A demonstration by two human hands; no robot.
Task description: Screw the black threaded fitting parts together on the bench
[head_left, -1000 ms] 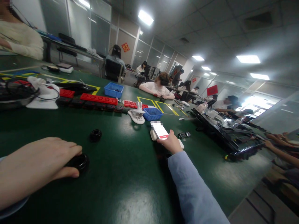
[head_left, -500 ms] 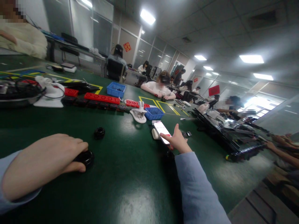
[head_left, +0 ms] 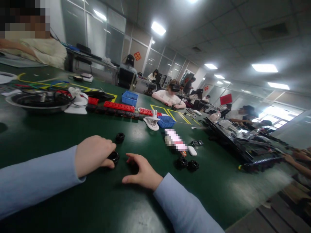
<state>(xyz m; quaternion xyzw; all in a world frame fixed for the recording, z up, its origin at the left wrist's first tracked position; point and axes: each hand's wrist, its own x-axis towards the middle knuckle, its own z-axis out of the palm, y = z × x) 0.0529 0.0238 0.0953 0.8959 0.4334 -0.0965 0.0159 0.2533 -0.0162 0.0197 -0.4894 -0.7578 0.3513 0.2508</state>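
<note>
My left hand (head_left: pixel 95 156) is closed around a round black part (head_left: pixel 114 157) with a ring-like top, low over the green table. Its far fingers are partly hidden. Just to the right, my right hand (head_left: pixel 143 171) reaches toward it with thumb and fingers apart and nothing between them. A similar black ring-shaped part (head_left: pixel 120 137) lies just beyond my left hand. Two more sit side by side on the right, one black part (head_left: pixel 181 162) and its neighbour (head_left: pixel 193 165). Behind them rests a phone (head_left: pixel 176 140), its screen lit and blurred out.
A white case (head_left: pixel 192 150) lies near the phone. Farther back are a blue bin (head_left: pixel 166 121), a white clip stand (head_left: pixel 152 121), red power strips (head_left: pixel 119 105) and a metal bowl (head_left: pixel 36 108) of cables. A black frame (head_left: pixel 233 145) occupies the right. Other people sit around.
My right hand has left the phone and come over beside my left hand. My left hand still grips the black part. The view has shifted, uncovering the black parts and white case on the right.
</note>
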